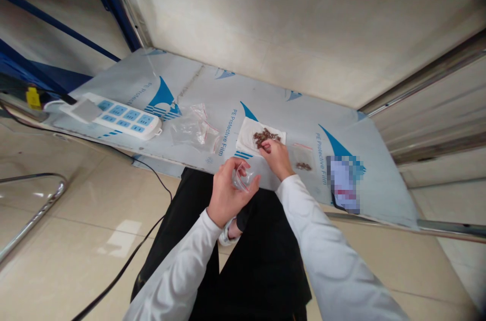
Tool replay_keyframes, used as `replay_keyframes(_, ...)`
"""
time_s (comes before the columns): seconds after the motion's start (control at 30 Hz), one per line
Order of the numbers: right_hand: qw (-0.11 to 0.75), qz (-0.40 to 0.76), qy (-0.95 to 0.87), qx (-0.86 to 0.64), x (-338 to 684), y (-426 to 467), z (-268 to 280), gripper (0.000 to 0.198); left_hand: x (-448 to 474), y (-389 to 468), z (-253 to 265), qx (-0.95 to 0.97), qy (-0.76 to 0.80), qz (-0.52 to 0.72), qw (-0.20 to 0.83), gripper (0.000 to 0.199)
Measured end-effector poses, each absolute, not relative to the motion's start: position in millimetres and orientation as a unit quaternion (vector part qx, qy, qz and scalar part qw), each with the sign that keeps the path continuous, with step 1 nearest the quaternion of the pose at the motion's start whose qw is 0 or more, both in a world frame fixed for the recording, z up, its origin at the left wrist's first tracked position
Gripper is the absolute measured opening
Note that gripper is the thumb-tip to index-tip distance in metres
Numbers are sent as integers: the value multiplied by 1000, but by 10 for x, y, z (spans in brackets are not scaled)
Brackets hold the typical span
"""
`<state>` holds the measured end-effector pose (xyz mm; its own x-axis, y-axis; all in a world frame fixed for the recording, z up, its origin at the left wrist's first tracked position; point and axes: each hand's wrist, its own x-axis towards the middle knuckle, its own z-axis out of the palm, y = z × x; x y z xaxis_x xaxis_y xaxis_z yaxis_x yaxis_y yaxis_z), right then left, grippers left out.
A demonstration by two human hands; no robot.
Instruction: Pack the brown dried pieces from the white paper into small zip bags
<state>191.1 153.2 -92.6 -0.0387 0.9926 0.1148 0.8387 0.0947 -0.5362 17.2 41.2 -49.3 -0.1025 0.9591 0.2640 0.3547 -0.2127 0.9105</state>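
Observation:
My left hand is closed around a small clear plastic bag, whose mouth stands apart between thumb and fingers. Over the table, my right hand reaches with its fingertips pinched at the near edge of a pile of small brown pieces. Those pieces lie heaped on a white cloth or paper. Whether a piece is between my right fingertips is hidden. To the right of that hand lies a clear zip bag with a few brown pieces in it.
Several flat clear zip bags lie left of the white sheet on the film-covered table. A white power strip sits farther left. At the right is a phone, its screen blurred. A black cable runs down to the floor.

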Motion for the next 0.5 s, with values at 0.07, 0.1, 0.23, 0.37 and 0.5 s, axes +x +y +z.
replay_keyframes(0.07,239,164,-700,-653,1911,1538,-953,12,166,418,-506,598,550,498,304,26)
replay_keyframes(0.1,243,165,-697,-654,1919,1542,-961,13,165,420,-512,598,549,497,305,26)
replay_keyframes(0.23,266,176,-680,-660,1958,1533,-918,15,164,424,-527,597,550,495,310,26)
replay_keyframes(0.37,349,213,-646,-645,1867,1244,-594,15,171,425,-517,598,549,493,314,26)
replay_keyframes(0.5,479,344,-590,-551,1626,649,-66,15,196,420,-460,600,542,496,317,26)
